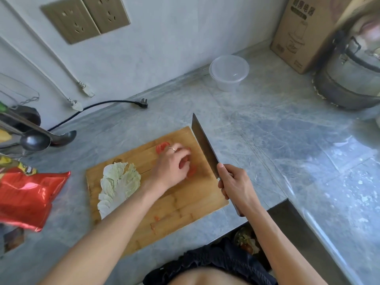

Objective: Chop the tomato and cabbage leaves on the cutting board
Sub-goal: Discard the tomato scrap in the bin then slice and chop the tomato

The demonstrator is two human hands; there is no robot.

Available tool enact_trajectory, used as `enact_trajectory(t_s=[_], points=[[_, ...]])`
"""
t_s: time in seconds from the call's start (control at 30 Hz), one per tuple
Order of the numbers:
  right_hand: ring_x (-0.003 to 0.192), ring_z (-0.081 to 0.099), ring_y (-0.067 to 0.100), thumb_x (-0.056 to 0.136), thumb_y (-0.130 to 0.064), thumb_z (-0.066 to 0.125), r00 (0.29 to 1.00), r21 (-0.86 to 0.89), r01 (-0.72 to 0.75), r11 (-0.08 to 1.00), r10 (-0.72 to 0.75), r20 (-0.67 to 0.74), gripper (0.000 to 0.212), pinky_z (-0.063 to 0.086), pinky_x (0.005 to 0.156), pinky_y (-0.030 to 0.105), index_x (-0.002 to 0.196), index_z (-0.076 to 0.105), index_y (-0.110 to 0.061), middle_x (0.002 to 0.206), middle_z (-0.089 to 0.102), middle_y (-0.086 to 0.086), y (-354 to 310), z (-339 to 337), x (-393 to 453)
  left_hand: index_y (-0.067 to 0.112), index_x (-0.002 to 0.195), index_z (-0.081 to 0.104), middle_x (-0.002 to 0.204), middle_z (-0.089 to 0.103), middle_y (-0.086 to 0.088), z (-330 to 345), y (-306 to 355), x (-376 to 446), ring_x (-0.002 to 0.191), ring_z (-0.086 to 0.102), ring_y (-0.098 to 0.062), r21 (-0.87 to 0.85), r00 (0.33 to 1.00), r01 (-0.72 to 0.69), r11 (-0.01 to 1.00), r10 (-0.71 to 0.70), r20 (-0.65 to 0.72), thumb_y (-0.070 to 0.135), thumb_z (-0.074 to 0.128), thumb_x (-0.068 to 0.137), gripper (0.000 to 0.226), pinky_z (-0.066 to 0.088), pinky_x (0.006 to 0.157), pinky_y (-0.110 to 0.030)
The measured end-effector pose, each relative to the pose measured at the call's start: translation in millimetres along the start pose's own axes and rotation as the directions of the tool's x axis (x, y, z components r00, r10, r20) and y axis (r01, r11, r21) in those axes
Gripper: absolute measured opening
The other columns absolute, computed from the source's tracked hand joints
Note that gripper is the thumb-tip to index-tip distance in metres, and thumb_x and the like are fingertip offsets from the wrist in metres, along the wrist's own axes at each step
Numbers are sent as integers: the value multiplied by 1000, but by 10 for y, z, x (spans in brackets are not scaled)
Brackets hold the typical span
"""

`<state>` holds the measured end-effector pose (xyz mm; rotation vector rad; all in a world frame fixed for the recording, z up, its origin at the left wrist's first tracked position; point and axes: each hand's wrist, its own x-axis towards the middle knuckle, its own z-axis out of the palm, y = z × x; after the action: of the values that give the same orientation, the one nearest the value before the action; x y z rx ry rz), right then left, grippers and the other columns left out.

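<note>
A wooden cutting board [176, 204] lies on the grey marble counter. Pale cabbage leaves [118, 183] rest on its left part. Red tomato pieces [162, 146] lie at the board's far side, partly hidden under my left hand [171, 164], whose curled fingers hold them. Small tomato bits [156, 218] sit near the board's front. My right hand [234, 183] grips the handle of a cleaver [203, 145], its blade raised above the board's right edge and pointing away from me.
A clear plastic container [229, 72] stands at the back. A cardboard box [306, 33] and a metal pot [349, 79] stand at the right. A red snack bag [26, 194], ladles [41, 138] and a loose black plug [141, 104] are at the left.
</note>
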<state>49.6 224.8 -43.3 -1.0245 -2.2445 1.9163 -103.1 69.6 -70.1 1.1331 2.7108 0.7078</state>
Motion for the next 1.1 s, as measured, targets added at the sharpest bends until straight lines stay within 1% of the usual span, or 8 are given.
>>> enact_trajectory(t_s=[0.07,0.17,0.27,0.47,0.73,0.83,0.93,1.1], points=[[49,50,12,103,-44,47,1000,-11,19,1000,-19,18,37,44,51,24,71,57,-29,62,58,3,-50,29,47,14,118,68,122,58,-6,-166,-227,119,111,56,-23,-20,970,233,972,-233,-71,14,65,87,32,49,90,-28],[49,49,13,103,-44,47,999,-20,29,999,-28,33,38,44,50,25,72,58,-25,62,58,3,-117,66,112,16,137,53,133,47,-12,-298,-539,281,124,49,-30,50,869,484,874,-487,86,17,68,83,56,46,100,-36],[49,50,13,103,-44,48,998,-43,34,998,-32,46,38,44,49,26,73,59,-26,62,58,4,-155,87,146,16,141,47,131,45,-12,-259,-621,366,121,50,-31,89,848,469,879,-476,234,16,69,81,64,45,94,-34],[50,48,15,103,-42,49,999,-50,14,999,-12,45,41,44,50,29,78,64,-15,62,57,4,-162,68,126,10,122,55,110,50,-8,-241,-588,462,93,55,-23,140,882,399,906,-421,211,13,67,81,43,41,68,-29],[51,49,16,103,-40,50,1000,-63,-16,998,16,-6,42,45,52,33,85,68,-7,60,57,4,-110,24,-34,19,100,55,101,61,-3,-254,-673,366,90,60,-22,-103,864,485,868,-458,209,7,73,80,30,48,71,-33],[51,49,16,103,-40,50,1000,-46,-22,999,21,-21,41,45,52,32,83,68,-9,59,57,4,-85,28,-121,16,97,57,100,65,-8,-355,-657,340,83,66,-23,-407,780,624,667,-558,281,1,77,77,32,57,74,-40],[50,49,15,103,-41,50,999,-34,-21,999,19,-43,43,45,52,31,83,68,-7,58,57,3,-58,32,-240,10,98,59,101,69,-14,-482,-470,174,77,67,-21,-646,769,601,470,-559,310,-5,76,77,31,57,71,-32],[50,49,13,103,-43,50,997,-8,-47,999,46,-62,37,45,50,27,82,68,-18,59,57,2,16,42,-464,5,94,62,92,67,-13,-292,71,-310,73,66,-17,-743,743,633,216,-440,505,-14,70,79,25,57,60,-22]])
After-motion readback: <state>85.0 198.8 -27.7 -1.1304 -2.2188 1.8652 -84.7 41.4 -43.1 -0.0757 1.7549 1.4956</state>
